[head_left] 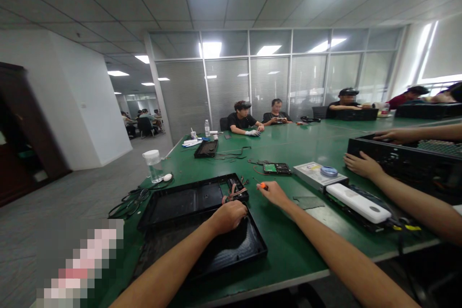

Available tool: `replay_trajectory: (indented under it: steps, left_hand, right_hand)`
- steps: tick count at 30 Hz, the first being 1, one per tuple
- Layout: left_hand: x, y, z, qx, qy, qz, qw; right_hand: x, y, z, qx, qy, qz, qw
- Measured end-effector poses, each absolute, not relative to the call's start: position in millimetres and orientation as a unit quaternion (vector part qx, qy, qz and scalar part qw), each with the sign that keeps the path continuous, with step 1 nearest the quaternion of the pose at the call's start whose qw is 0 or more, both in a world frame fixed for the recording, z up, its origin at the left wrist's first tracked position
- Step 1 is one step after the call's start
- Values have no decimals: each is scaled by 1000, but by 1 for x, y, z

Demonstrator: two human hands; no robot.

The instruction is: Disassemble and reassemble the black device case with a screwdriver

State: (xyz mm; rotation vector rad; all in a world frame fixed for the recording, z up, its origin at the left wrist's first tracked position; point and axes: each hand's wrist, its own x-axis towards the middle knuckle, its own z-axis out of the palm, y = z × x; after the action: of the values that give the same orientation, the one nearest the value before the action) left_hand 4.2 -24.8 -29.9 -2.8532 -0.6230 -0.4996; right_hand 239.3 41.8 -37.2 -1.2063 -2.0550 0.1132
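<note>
Lower centre: your left hand (228,217), fingers curled over front tray (233,249), beside wires (234,194); whether anything sits in grip, cannot tell. Centre: your right hand (275,196), closed round screwdriver (264,186), pointing toward upper left. For control, steady front tray with left hand; keep screwdriver off wires.

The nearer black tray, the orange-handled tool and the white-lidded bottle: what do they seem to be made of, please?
Nearer black tray: probably plastic, possibly painted metal; glossy, as light glints inside it.
Orange-handled tool: handle likely plastic, from its bright, even colour; shaft too small to tell.
White-lidded bottle: clear plastic or glass, being see-through; lid likely plastic, opaque white.
</note>
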Motion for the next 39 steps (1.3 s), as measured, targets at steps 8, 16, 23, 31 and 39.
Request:
replay_trajectory:
  steps: [8, 16, 23, 31, 39]
  left_hand:
    - [5, -21, -36, -943, -264, -196, 59]
    - [11, -10, -43, -923, -268, -276, -10]
    - [12, -11, -45, -936, -259, -229, 67]
    - [10, -8, -44, -929, -273, -244, 48]
    - [8, -16, -36, -942, -256, -212, 39]
  right_hand:
    - [239, 45, -42, -460, -812, 35, 358]
    - [238, 45, -42, -442, -822, 63, 354]
    - [238, 47, -44, -435, -827, 64, 350]
    - [238, 43, -40, -433, -825, 75, 354]
    - [238, 42, -31, -412, -781, 197, 426]
